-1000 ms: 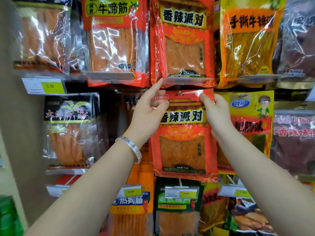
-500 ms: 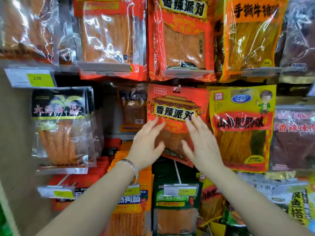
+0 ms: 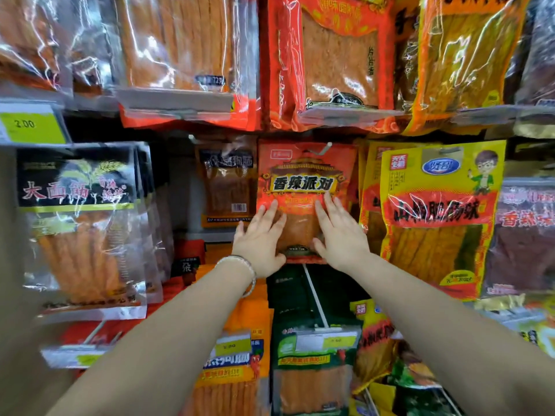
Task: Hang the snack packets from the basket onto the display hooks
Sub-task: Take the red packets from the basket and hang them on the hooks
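Head view: the red packet (image 3: 303, 187) now hangs on its display hook (image 3: 322, 150), hook tip poking out through the top hole. A second ago I was pinching its top corners up at the hook; half a second ago both hands were already coming down its face. So this one reads as hung, and I'm just seating it.

My left hand (image 3: 260, 241) and right hand (image 3: 341, 235) are both flat and open, fingers spread, palms pressing the packet's lower half toward the back of the rack. Grasping nothing. Bracelet (image 3: 247, 267) on my left wrist.

Task status, my read: one packet placed; next is back to the basket for another. The basket is not in view, so I can't tell how many are left.

Around it:
- yellow packet (image 3: 435, 217) just beside on the right, its left edge close to my right hand
- dark packet (image 3: 228, 184) set further back on the left
- black-label packet (image 3: 78, 223) well to the left, with a yellow price tag (image 3: 30, 124) above it
- upper row of packets overhangs the hook; their bottom edges sit just above the red packet's top
- a white rod (image 3: 313, 295) from the row below juts out under my hands, carrying a tag strip

Risks: tight spacing. Pulling my hands out could snag the yellow packet or that rod. The view is blurred at the edges.
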